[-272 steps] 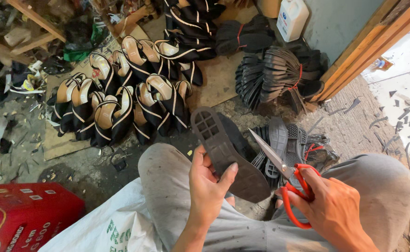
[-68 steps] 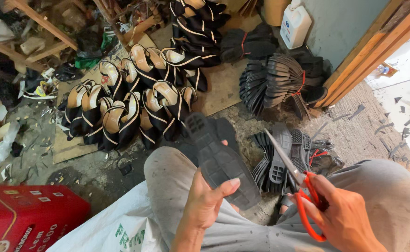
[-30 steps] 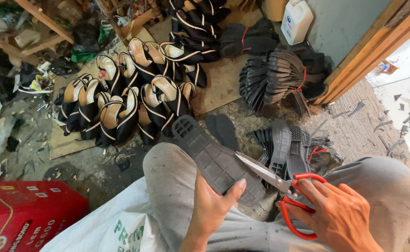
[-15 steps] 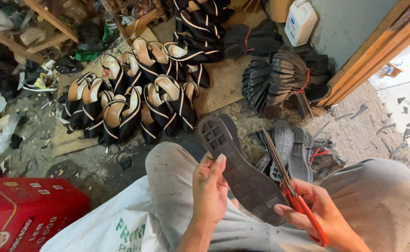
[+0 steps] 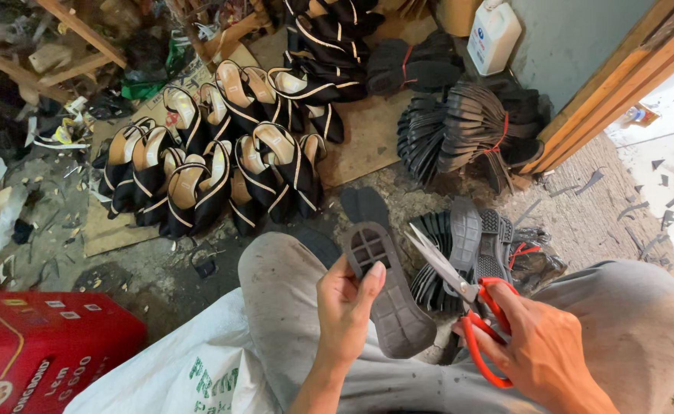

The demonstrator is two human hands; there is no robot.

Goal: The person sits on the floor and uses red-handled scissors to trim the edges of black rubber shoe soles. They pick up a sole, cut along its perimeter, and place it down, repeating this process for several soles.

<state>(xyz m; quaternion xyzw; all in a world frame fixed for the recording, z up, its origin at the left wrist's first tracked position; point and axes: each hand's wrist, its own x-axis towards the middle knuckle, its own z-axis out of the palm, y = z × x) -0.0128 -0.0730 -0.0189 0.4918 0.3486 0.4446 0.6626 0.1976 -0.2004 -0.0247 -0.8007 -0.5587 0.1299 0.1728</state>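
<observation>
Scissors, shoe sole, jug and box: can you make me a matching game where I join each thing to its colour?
Things:
1. scissors handles, in the right hand
2. shoe sole, in the left hand
3. plastic jug
4. cardboard box

Colours:
A. white
B. dark grey
C. red with gold print
D. orange-red

Pairs: 1-D, 2-B, 3-A, 4-C
</observation>
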